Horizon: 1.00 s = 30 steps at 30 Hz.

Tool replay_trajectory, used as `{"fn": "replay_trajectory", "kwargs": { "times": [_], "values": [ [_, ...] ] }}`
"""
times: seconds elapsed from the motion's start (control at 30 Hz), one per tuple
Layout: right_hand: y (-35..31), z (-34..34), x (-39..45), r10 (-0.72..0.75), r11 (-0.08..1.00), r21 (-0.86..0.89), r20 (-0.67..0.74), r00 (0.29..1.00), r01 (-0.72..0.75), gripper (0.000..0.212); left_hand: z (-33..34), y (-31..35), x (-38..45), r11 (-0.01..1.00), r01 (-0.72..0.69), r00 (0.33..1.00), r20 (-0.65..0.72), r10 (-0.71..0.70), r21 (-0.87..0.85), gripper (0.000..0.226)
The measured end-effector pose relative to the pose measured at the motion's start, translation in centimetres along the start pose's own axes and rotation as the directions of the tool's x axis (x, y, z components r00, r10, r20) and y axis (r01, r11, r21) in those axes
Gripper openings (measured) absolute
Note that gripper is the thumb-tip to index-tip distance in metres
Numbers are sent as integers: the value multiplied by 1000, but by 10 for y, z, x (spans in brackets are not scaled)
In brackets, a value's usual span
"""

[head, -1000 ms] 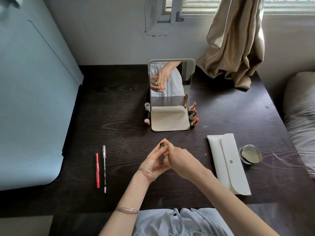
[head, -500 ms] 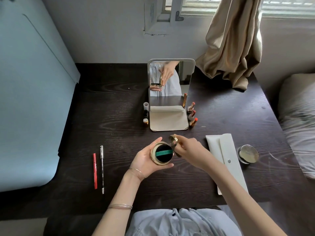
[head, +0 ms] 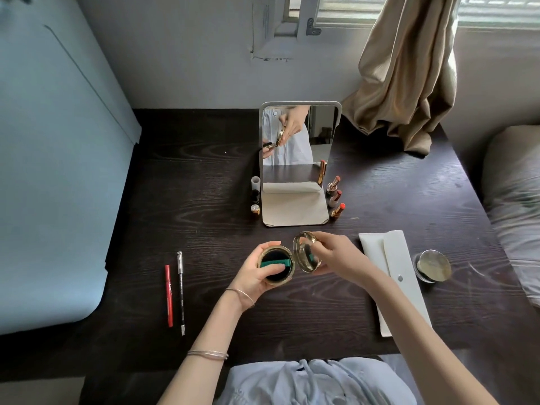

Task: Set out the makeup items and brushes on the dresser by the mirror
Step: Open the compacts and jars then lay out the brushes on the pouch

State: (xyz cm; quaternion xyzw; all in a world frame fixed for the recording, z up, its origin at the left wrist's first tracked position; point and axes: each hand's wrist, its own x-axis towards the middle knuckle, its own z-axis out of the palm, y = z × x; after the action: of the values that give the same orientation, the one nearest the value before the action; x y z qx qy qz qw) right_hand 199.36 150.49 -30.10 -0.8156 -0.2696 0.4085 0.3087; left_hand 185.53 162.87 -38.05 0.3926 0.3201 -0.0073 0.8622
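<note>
A round gold compact [head: 276,266] lies open above the dark dresser [head: 190,206], in front of the standing mirror [head: 298,147]. My left hand [head: 254,273] cups its base, thumb on the black puff with a green ribbon. My right hand [head: 336,257] pinches the hinged lid [head: 305,252], tilted up to the right. Three uncapped lipsticks [head: 336,197] stand right of the mirror. Small bottles [head: 255,197] stand at its left. A red pencil [head: 169,296] and a black pencil [head: 181,293] lie side by side at the left.
A white pouch [head: 391,276] lies flat at the right, with a round metal-lidded jar [head: 432,266] beside it. A beige curtain [head: 409,71] hangs onto the dresser's back right corner. A pillow [head: 514,206] borders the right edge and a pale blue panel [head: 58,171] the left.
A second ago both hands held the compact shut and upright. My right hand has swung the lid open to the right while my left hand turned the base face up.
</note>
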Motion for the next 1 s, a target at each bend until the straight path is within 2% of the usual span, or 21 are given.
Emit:
{"fn": "replay_trajectory", "kwargs": {
  "times": [0.17,0.3,0.47,0.57,0.67,0.73,0.83,0.9,1.0],
  "values": [
    [1,0,7,35,999,13,47,998,-35,33,-6,3,1,998,62,998,16,-62,-11,41],
    [-1,-3,15,29,1000,-2,105,994,-29,33,-11,7,2,981,76,996,23,-81,177,28],
    [-11,1,28,32,995,-94,174,984,-15,33,-16,11,5,937,88,996,-62,-71,339,26],
    [-21,6,37,24,987,-162,253,967,18,38,-22,13,4,911,102,995,-37,-95,400,22],
    [-30,15,50,-2,970,-231,302,953,75,40,-35,17,0,885,87,994,21,-109,458,31],
    [-35,21,60,-29,979,-183,303,952,88,39,-45,19,-5,906,64,996,22,-81,418,37],
    [-44,32,72,-52,998,-25,277,959,61,36,-58,23,-16,968,61,998,-32,-55,245,36],
    [-49,41,79,-70,997,-7,251,965,74,36,-65,24,-21,979,66,996,-78,-52,195,37],
    [-52,57,86,-42,997,79,214,976,26,43,-67,24,-22,992,42,970,-242,-12,122,39]
  ]
}}
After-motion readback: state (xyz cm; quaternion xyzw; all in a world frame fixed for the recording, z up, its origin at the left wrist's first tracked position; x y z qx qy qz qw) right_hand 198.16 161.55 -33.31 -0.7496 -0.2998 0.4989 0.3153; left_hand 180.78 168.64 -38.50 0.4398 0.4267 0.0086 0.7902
